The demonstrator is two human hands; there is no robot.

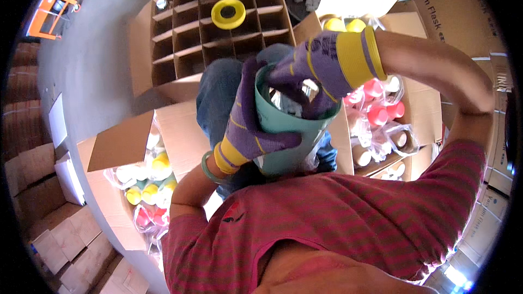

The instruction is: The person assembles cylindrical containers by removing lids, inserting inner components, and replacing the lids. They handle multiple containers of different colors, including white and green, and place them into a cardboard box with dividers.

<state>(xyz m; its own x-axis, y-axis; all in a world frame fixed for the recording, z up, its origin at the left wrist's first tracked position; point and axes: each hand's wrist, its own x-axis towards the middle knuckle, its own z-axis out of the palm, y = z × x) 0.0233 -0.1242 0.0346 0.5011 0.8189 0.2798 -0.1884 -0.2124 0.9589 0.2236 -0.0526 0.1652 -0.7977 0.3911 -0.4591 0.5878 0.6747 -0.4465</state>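
Note:
A teal cylindrical flask body (289, 155) stands between my knees with its wide mouth tilted up toward me. My left hand (248, 128), in a purple and yellow knit glove, is wrapped around its left side. My gloved right hand (313, 71) reaches over the far rim, its fingers bent down into the mouth. Inside, next to those fingers, a shiny silvery part (287, 104) shows. The right fingertips are partly hidden, so what they grip is unclear.
Ahead is a cardboard carton with dividers (180, 90), a yellow ring (238, 20) on top. Opened cartons of bagged flasks stand left (120, 218) and right (427, 103). A dark basin with white pieces (294, 8) sits beyond; an orange cart (41, 13) is far left.

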